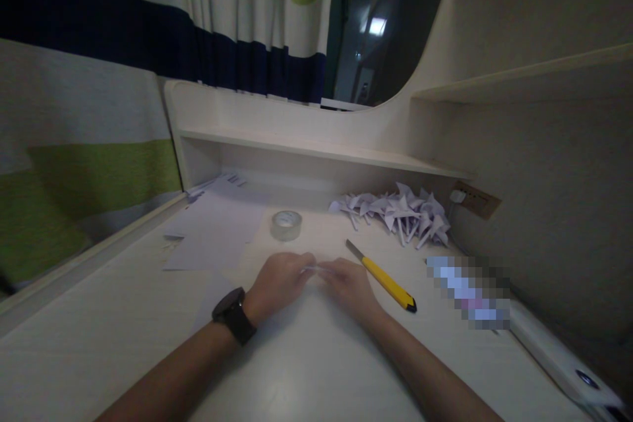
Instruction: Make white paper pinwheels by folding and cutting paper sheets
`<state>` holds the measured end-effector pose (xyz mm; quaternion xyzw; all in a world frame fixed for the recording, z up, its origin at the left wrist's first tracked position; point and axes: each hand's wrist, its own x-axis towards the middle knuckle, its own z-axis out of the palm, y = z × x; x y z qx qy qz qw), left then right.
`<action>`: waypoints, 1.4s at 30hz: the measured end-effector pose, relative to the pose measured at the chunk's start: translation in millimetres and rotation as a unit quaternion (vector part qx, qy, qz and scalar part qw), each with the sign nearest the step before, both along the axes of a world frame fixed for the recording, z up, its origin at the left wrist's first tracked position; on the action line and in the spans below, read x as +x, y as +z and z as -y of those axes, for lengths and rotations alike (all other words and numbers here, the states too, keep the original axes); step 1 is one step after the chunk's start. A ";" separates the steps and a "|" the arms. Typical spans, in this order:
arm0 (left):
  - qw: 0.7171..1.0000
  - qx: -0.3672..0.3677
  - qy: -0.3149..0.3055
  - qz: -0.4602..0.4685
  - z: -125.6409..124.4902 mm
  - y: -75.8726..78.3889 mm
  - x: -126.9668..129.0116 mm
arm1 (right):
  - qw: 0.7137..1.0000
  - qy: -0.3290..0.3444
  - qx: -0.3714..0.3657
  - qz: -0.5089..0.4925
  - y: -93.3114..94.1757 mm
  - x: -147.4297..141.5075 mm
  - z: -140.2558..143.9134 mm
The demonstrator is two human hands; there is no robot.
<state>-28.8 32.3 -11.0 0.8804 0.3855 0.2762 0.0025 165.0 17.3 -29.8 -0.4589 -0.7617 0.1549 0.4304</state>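
My left hand (278,281), with a black watch (233,314) on its wrist, and my right hand (349,285) meet at the middle of the desk. Both pinch a small piece of pale paper (316,268) between their fingertips. The paper is mostly hidden by the fingers. A yellow utility knife (383,277) lies just right of my right hand. A roll of clear tape (285,225) stands a little beyond my left hand.
A heap of folded paper cranes (401,211) lies at the back right under a shelf (316,148). Loose paper sheets (212,227) lie at the back left. A white power strip (558,359) runs along the right edge. Striped curtains (99,79) hang on the left.
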 end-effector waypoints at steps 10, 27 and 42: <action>0.992 -0.062 -0.112 -0.002 -3.7 -4.1 -0.2 | 0.980 0.114 -0.165 -0.010 11.9 12.8 -1.8; 0.979 0.008 -0.198 0.048 0.8 0.1 6.7 | 0.895 0.204 -0.374 -0.130 25.9 17.3 -2.0; 0.998 -0.012 -0.061 0.030 -5.1 -9.1 0.3 | 0.974 -0.002 -0.224 -0.042 21.3 14.6 -1.8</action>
